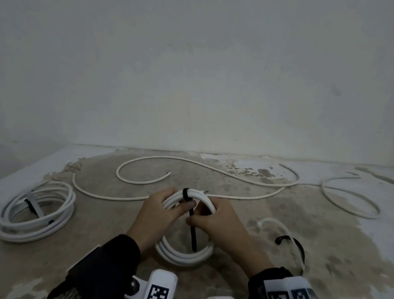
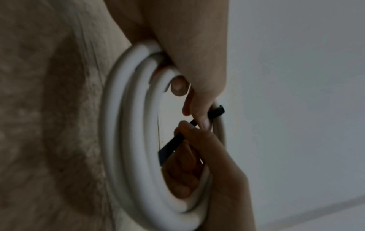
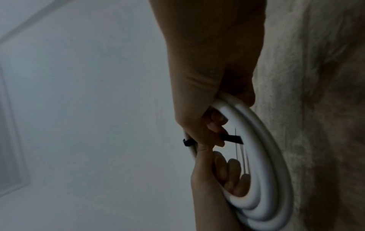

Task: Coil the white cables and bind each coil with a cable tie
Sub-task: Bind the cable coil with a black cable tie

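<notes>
Head view shows you holding a round coil of thick white cable [image 1: 184, 253] up on its edge, between both hands, just above the stained concrete floor [image 1: 279, 232]. Your left hand [image 1: 158, 218] curls round the top left of the coil, with the thumb pressing where the thin black plastic cable tie [image 1: 192, 235] wraps the strands. Your right hand [image 1: 219, 223] pinches the tie's free tail just below that wrap.

What matters now is which way the tail points. The tie's little black head [image 1: 185, 192] sits at the very top of the coil, on the far side from you. The tail runs from there straight down toward you, across the open middle of the coil. So a pull should go along that line, toward your body, while the left hand keeps the coil from following. I think the loop is closed but may not be snug yet.

Your right hand is the nearer one to the tail. To your left lies a second white coil already tied [image 1: 36, 212]. A long loose white cable [image 1: 189, 163] snakes over the floor behind, not yet coiled.
</notes>
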